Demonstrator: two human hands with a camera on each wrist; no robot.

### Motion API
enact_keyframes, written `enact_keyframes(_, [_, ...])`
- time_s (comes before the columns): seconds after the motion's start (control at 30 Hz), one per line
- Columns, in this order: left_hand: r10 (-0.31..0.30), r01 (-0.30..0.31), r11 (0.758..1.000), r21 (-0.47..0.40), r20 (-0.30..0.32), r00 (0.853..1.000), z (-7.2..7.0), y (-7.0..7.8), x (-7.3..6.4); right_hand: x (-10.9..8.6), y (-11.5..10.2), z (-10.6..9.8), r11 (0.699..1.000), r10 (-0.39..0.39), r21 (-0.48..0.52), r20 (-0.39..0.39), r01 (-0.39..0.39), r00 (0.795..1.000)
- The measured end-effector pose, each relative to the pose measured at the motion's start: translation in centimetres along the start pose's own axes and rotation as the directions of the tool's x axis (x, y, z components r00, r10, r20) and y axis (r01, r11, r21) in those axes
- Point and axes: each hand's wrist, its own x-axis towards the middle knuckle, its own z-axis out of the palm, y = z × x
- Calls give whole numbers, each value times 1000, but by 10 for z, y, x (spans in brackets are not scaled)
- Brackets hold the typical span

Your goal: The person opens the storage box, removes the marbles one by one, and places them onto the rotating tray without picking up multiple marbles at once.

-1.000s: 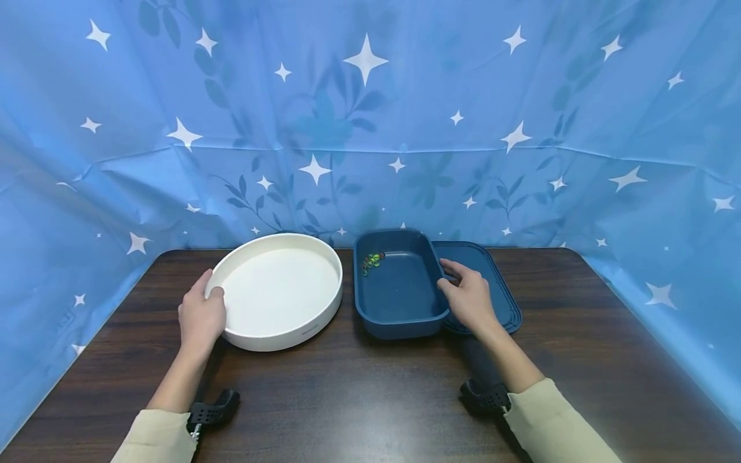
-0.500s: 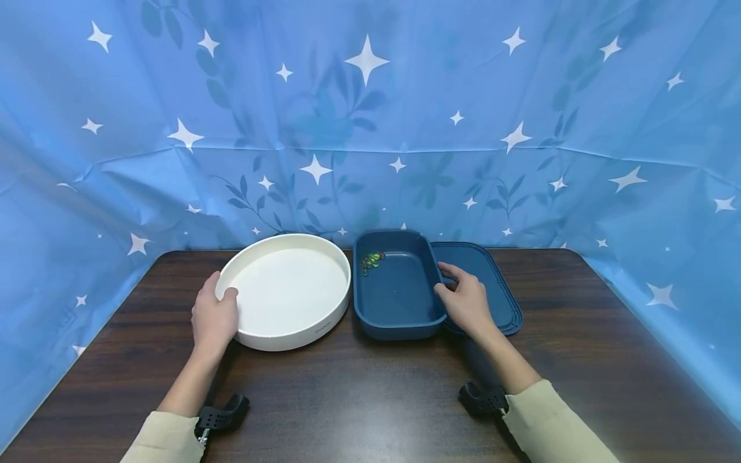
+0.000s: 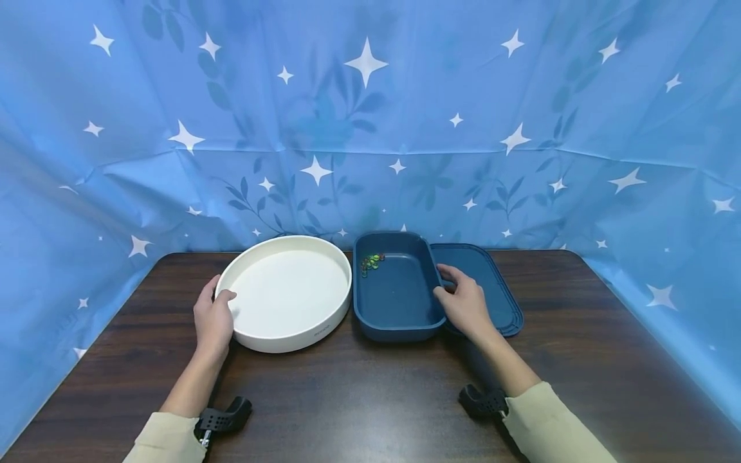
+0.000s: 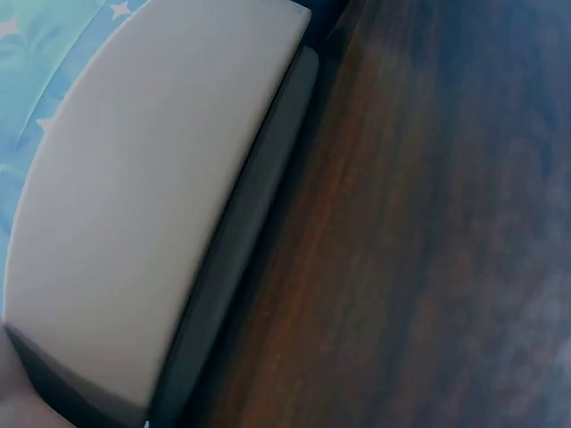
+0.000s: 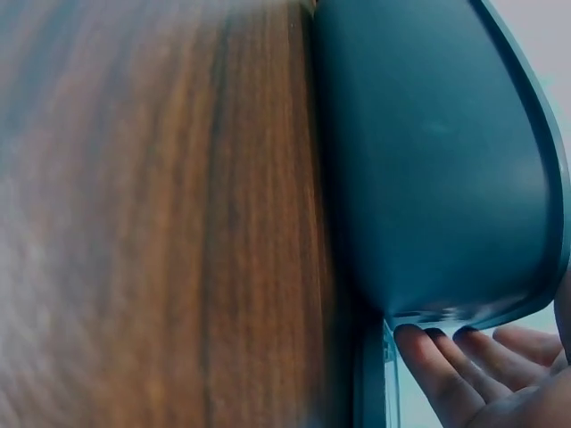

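In the head view, my left hand (image 3: 213,320) grips the left edge of a white round tray (image 3: 283,289), thumb over the rim and fingers along the outer wall. Its wall (image 4: 152,187) fills much of the left wrist view. My right hand (image 3: 465,302) holds the right edge of a dark blue rectangular container (image 3: 399,296), thumb at the rim. The right wrist view has the fingers (image 5: 437,370) against the container's outside wall (image 5: 428,152). Several small green and red pieces (image 3: 372,262) lie in the container's far left corner, too small to identify.
A flat dark blue lid (image 3: 489,283) lies on the table right of the container, partly hidden behind it and my right hand. The dark wooden table (image 3: 347,399) extends toward me. A blue star-patterned curtain (image 3: 370,128) hangs behind the table's far edge.
My left hand has slid the white tray to the right, close beside the blue container, and then almost stopped. My right hand shifted slightly left; the container has barely moved.
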Motion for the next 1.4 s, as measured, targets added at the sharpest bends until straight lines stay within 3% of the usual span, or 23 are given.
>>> enact_keyframes(0.23, [-4,3,993,-119,-9,1000,-5,-9,3,-1,1,-2,1000,-14,-16,-3,14,1000])
enact_keyframes(0.57, [-2,3,991,-130,2,1000,-5,-11,6,-1,-4,-14,998,-41,-55,48,44,998])
enact_keyframes(0.73, [10,-11,992,-129,-5,1000,-4,-13,7,-1,-14,-27,989,-101,-105,27,103,995])
enact_keyframes(0.97, [19,-19,993,-118,-7,1000,-5,-12,6,2,-32,-38,977,-191,-87,29,193,981])
enact_keyframes(1.13, [8,-9,994,-109,-15,1000,-5,-11,7,12,-49,-37,970,-224,-64,118,233,967])
enact_keyframes(1.3, [26,-29,994,-108,-32,999,-7,-11,7,31,-65,-33,984,-173,97,265,152,949])
enact_keyframes(1.4, [43,-46,992,-115,-36,998,-8,-11,7,41,-73,-29,986,-149,121,318,116,936])
